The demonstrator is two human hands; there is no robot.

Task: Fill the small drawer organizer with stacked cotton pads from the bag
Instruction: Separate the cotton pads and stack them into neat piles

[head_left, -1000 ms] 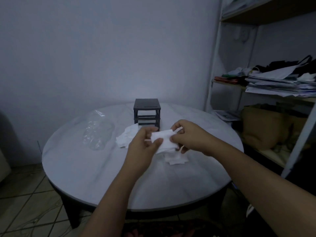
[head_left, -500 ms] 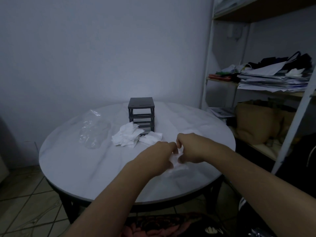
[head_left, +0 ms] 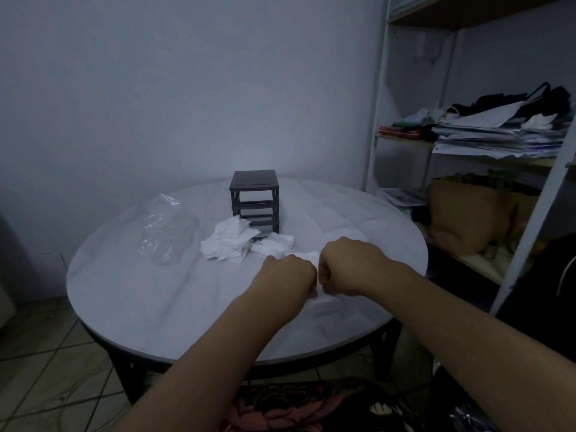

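Left hand [head_left: 288, 273] and right hand [head_left: 346, 265], knuckles together, pinch cotton pads [head_left: 310, 256]; the drawer organizer [head_left: 254, 199] stands ahead-left, nearer the left hand.

— What is carrying everything?
— A round, pale surface [head_left: 156, 307] with a marbled look, on dark legs.
— And what lies on it?
— Toward the back a dark drawer organizer [head_left: 254, 201] stands upright. Left of it, a crumpled clear bag [head_left: 166, 232] lies flat. A loose heap of cotton pads [head_left: 229, 244] sits at the organizer's foot, with a smaller stack [head_left: 274, 246] just beside the heap, to its right.
— Anything nearer the front?
— The front pads [head_left: 307, 256], mostly covered, well apart from the bag.
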